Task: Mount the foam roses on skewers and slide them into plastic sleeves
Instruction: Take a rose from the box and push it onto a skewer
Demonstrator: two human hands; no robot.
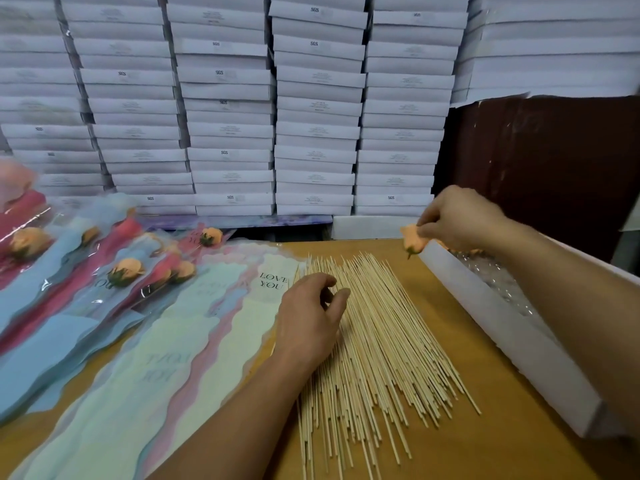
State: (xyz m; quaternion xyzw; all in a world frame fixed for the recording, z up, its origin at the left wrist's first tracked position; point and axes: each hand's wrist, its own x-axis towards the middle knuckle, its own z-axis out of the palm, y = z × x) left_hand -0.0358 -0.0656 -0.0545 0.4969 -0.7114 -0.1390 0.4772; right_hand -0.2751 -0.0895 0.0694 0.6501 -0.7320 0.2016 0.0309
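Even, moderately bright overhead light; shadows on the worktop stay soft. Glare streaks the plastic sleeves at its left edge. Wide-angle distortion bows the stacked boxes. Far-left objects blur; overall detail is slightly soft.

Right hand pinches rose (peach); left hand on skewers.

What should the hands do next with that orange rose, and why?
Probably the left hand should pinch one skewer out of the skewer pile it rests on. The right hand already holds a peach foam rose above the white box, green base pointing down, with no stick in it yet.
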